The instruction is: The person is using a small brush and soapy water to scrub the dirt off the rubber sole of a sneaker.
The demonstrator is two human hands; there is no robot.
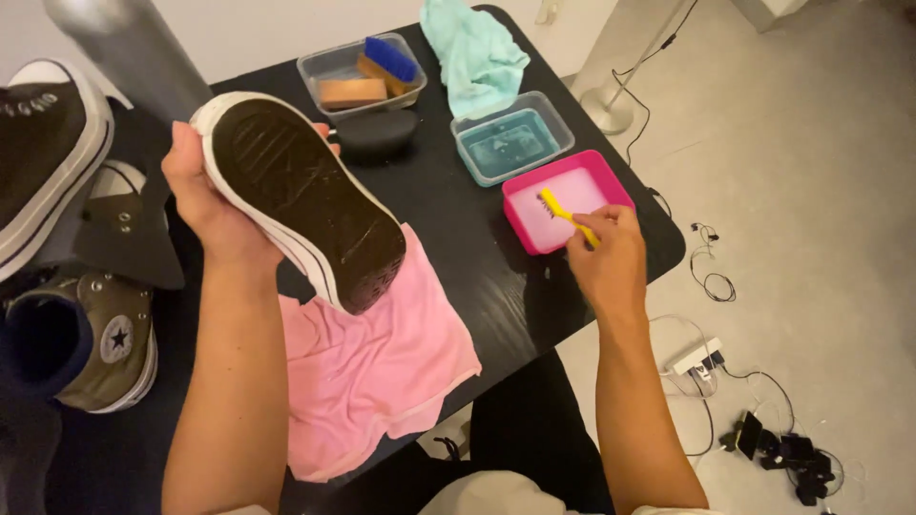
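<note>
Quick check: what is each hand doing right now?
Left hand: closed on a sneaker, sole facing up.
Right hand: closed on a yellow brush, bristles in the pink tub.

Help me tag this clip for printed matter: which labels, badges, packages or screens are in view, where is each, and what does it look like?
Round ankle badge: on the olive high-top shoe at the left edge; white disc with a dark star.
Printed strip: on the heel of the black shoe at top left; pale marks on black.
Phone-like dark device: on the floor among cables at lower right; screen not readable.
No packages or signs show.
</note>
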